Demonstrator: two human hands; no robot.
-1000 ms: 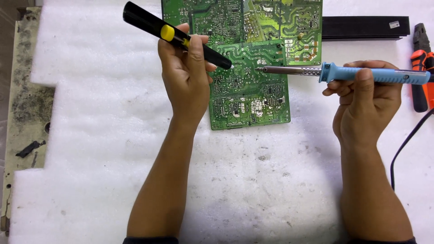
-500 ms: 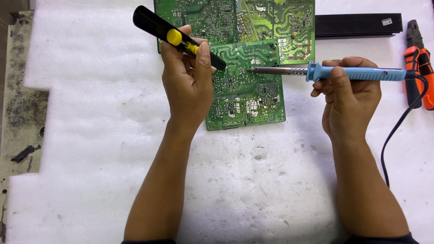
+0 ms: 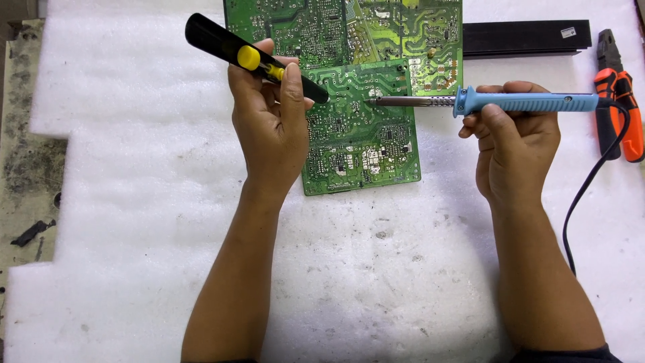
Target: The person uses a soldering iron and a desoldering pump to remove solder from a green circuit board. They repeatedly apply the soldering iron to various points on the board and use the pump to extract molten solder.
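A green circuit board (image 3: 363, 144) lies solder side up on a white foam sheet (image 3: 134, 202). My left hand (image 3: 269, 128) grips a black tool with a yellow button (image 3: 248, 50), a desoldering pump by its look, slanted so its tip points down at the board. My right hand (image 3: 514, 144) holds a blue-handled soldering iron (image 3: 524, 102) level, its metal tip reaching left over the board's middle. The two tips sit close together, a small gap apart.
A long black bar (image 3: 524, 37) lies at the back right. Orange-and-black pliers (image 3: 618, 107) rest at the right edge. The iron's black cable (image 3: 584, 195) loops down on the right. A dirty bench surface (image 3: 27, 168) shows on the left.
The view has shifted a little, so the board and both hands sit slightly left and higher in the picture. Both hands keep their grip and their pose over the board.
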